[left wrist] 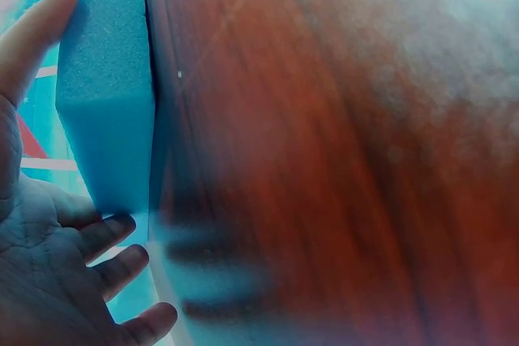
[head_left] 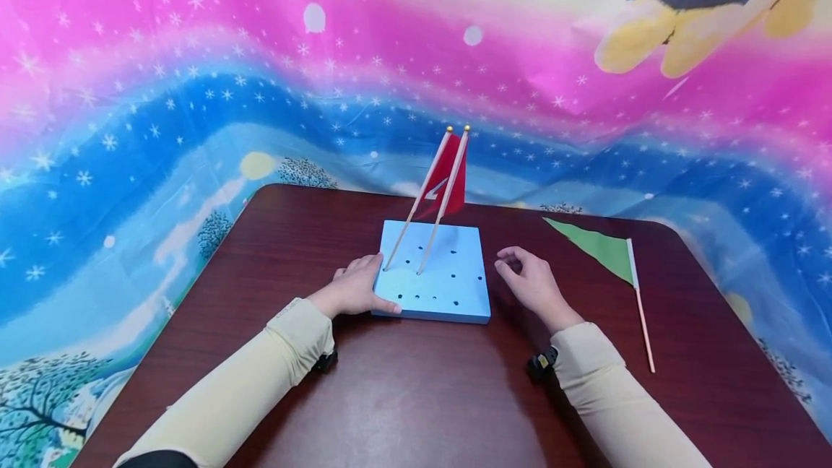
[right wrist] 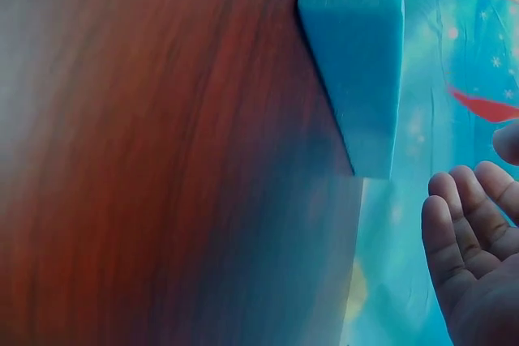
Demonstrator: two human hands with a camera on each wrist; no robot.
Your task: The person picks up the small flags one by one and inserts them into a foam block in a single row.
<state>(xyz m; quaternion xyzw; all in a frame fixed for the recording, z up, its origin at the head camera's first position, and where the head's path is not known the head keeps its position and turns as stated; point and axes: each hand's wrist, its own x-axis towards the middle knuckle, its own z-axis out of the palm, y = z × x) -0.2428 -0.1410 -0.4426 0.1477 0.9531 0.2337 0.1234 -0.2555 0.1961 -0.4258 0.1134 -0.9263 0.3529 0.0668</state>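
A light-blue foam block [head_left: 468, 255] with several small holes in its top sits on the table. Two red pennants [head_left: 458, 175] on thin wooden poles stand in holes on its left part, leaning to the right. My left hand [head_left: 354, 286] holds the block's near left corner, its thumb at the front edge and its fingers along the left side. My right hand [head_left: 534, 284] hovers to the right of the block, fingers loosely curled and holding nothing. In the right wrist view the block's side [right wrist: 357, 79] stands apart from that hand's fingers [right wrist: 442, 228].
On the right side of the dark wooden table [head_left: 305, 230] lies a green pennant [head_left: 601, 251] on its pole [head_left: 643, 327]. A patterned cloth [head_left: 162, 107] hangs behind the table and along its sides.
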